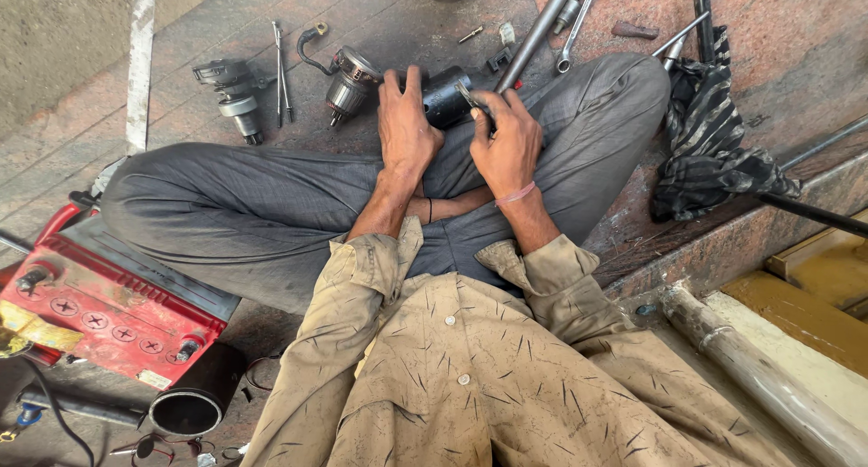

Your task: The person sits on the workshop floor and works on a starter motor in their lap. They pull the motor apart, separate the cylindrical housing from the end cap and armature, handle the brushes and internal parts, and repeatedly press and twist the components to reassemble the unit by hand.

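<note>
Clearly mid-repair: left hand [407, 128] clasps the black motor housing [446, 96]; right hand [508, 141] pinches a small metal tool [469, 96], needing steady prying.

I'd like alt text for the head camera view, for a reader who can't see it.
Seen from above, a person sitting cross-legged on the floor grips a dark cylindrical motor part with the left hand while the right hand works a small tool against it. Other motor parts, wrenches and a red battery lie around.
</note>
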{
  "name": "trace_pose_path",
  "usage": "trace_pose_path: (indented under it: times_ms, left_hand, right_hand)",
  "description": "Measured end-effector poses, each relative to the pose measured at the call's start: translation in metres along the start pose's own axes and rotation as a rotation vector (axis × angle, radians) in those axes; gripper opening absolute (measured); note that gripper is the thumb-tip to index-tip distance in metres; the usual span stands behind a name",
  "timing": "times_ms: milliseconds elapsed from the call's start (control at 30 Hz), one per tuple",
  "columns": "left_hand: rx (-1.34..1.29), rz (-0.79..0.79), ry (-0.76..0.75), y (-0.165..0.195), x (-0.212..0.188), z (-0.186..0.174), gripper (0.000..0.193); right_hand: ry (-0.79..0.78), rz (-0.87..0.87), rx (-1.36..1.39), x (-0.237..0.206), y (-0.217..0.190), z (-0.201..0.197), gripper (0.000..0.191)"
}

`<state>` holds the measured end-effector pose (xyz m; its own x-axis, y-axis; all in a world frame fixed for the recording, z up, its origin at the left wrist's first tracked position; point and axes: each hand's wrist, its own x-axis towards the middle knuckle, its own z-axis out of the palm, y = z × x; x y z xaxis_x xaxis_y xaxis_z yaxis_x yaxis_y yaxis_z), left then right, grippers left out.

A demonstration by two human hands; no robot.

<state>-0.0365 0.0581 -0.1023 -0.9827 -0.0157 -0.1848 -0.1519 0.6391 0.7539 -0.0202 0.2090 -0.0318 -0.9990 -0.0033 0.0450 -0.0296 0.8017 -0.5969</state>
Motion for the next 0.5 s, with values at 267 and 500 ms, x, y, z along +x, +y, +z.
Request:
trace_pose_path:
  times_ms: [267, 500]
  left_hand:
    - [0.008, -0.021, -0.023, 0.001, 0.000, -0.003, 0.083]
    - [0.022, -0.030, -0.037, 0.003, -0.001, -0.003, 0.085]
  right_hand:
    - [-0.153, -0.021, 0.176, 0.015, 0.020, -0.012, 0.025]
    - [-0.150, -0.231, -0.124, 0.023, 0.017, -0.025, 0.021]
